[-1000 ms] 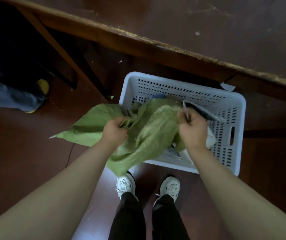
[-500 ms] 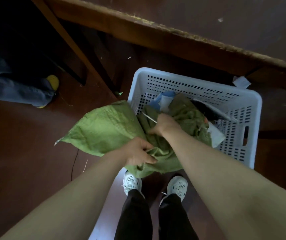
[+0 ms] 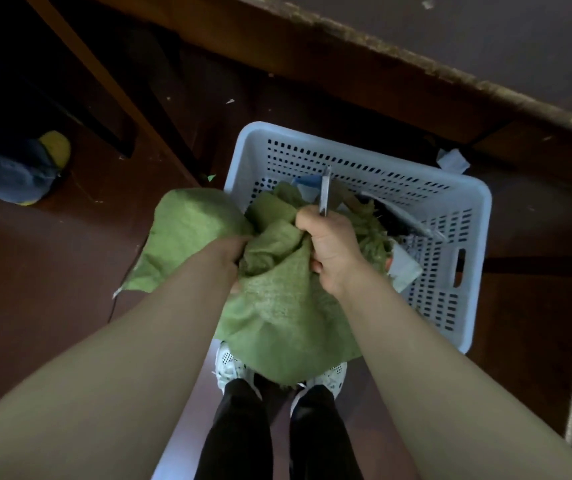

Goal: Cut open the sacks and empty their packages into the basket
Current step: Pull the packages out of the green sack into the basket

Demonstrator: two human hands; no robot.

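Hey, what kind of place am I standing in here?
Probably a parcel sorting or stockroom area: a green woven sack held over a perforated plastic basket with packages in it, beside a worn wooden table.

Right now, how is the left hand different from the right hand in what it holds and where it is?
The left hand grips only the green sack, at the white basket's near left edge; the right hand grips the sack together with a metal blade that points away from the person, above the basket. Both are closed on the same sack.
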